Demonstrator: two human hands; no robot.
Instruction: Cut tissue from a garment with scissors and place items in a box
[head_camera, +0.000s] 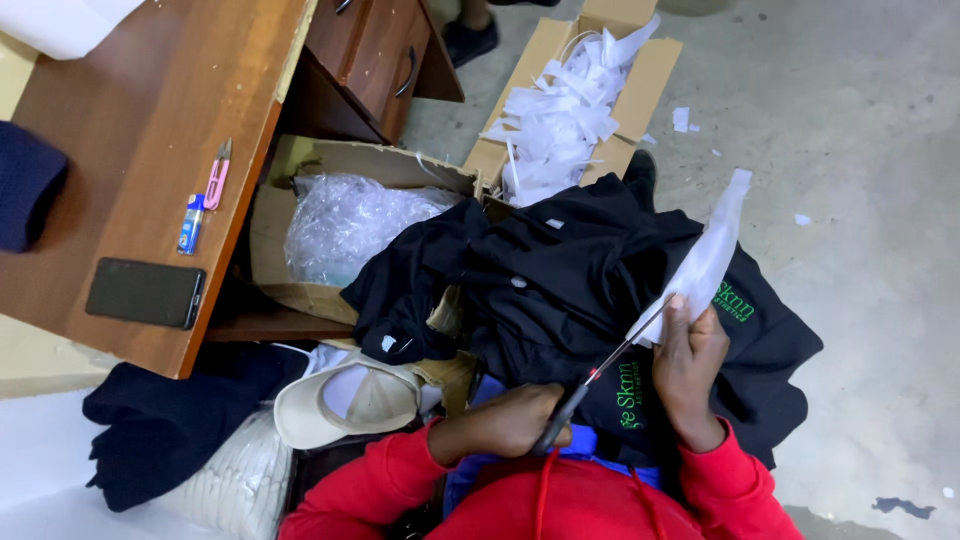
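While the left hand (515, 420) is wrapped closed around the handles of a pair of scissors (600, 368), the right hand (690, 365) pinches the lower end of a white fabric piece (705, 255) between thumb and fingers, holding it upright over the lap. The scissor blades are parted and angled up toward the bottom edge of the white piece, their tips meeting it just beside the right thumb. To cut well, the fabric would best be kept taut and the blades fed into it away from the pinching fingers, which sit very near the cutting line. Beneath both hands lies a heap of black garments (560, 280) with green stitched lettering, draped across the person's knees and red sleeves. Beyond it, an open cardboard box (645, 85) on the concrete floor holds loose white strips (560, 120). Another box (275, 230) to the left holds a clear plastic bag. A beige cap (345, 400) rests near the left elbow. On the wooden worktop (140, 150) are a dark phone (145, 293) and small pink snips (215, 180).
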